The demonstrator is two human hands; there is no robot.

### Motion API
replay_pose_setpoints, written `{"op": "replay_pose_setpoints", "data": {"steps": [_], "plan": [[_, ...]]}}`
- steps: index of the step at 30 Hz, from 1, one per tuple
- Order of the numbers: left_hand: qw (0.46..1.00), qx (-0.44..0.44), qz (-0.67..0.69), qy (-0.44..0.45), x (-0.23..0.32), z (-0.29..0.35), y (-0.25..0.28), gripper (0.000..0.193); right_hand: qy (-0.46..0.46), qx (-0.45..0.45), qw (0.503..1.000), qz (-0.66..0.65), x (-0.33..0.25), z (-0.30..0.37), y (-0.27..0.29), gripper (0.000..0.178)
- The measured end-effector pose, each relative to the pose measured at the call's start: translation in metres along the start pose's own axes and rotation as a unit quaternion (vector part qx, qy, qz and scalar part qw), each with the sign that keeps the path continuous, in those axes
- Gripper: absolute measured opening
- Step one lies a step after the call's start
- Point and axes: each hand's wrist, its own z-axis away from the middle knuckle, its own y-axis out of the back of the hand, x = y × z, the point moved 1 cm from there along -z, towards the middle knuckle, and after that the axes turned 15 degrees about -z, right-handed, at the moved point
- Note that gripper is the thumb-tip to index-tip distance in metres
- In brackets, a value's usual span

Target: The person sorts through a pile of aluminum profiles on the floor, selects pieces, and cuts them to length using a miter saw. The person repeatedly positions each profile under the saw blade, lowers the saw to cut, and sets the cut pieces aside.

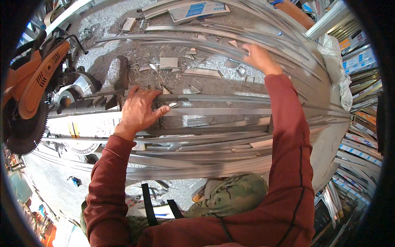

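Note:
My left hand [142,108] lies with its fingers and thumb spread over the near end of the long metal rail [214,99], beside the mitre saw's fence [88,103]. Farther off to the right, my right hand [260,57] reaches out, its fingers curled at a long thin metal strip [181,40]. That strip runs leftward from the hand across the littered bench. My palm hides part of the grip. At the left stands an orange and black mitre saw [45,78], its toothed blade [31,129] in view.
Offcuts such as a small flat block [168,63] and splinters litter the work surface. Several long metal strips [205,158] lie close in front of me. Racks of wrapped profiles [362,123] line the right side. A labelled board piece [197,11] lies at the back.

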Motion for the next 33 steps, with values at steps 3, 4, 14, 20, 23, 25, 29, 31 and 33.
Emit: {"op": "replay_pose_setpoints", "data": {"steps": [3, 4, 14, 20, 23, 25, 29, 31, 33], "plan": [[1.0, 0.005, 0.003, -0.005, 0.002, -0.003, 0.0, 0.073, 0.041, -0.057, 0.996, -0.054, 0.027, 0.029, -0.029, 0.031], [1.0, 0.003, -0.003, 0.002, 0.0, 0.001, -0.001, 0.073, 0.036, -0.114, 0.992, -0.036, 0.016, 0.036, -0.036, 0.031], [0.999, 0.036, -0.004, -0.009, 0.001, 0.002, -0.001, 0.067, 0.053, 0.112, 0.992, 0.007, 0.02, 0.022, -0.042, 0.031], [0.996, 0.027, 0.084, -0.005, 0.001, -0.007, 0.009, 0.06, 0.005, 0.107, 0.993, 0.056, 0.05, -0.003, -0.051, 0.032], [0.996, 0.063, 0.043, -0.035, 0.001, -0.04, 0.007, 0.05, 0.012, 0.111, 0.992, 0.062, 0.052, 0.002, -0.052, 0.036], [0.999, 0.004, 0.05, 0.013, 0.002, -0.075, 0.004, 0.047, 0.052, 0.157, 0.986, 0.029, 0.06, 0.007, -0.059, 0.038], [0.986, 0.134, -0.02, 0.094, -0.003, -0.138, -0.015, 0.039, -0.021, 0.23, 0.972, -0.043, 0.047, 0.021, -0.055, 0.041], [0.979, 0.142, -0.016, 0.144, -0.004, -0.161, -0.011, 0.033, 0.009, 0.214, 0.975, -0.056, 0.046, 0.027, -0.052, 0.042], [0.978, 0.065, 0.006, 0.199, -0.006, -0.172, 0.003, 0.025, -0.019, 0.139, 0.987, -0.083, 0.028, 0.03, -0.048, 0.043]]}}
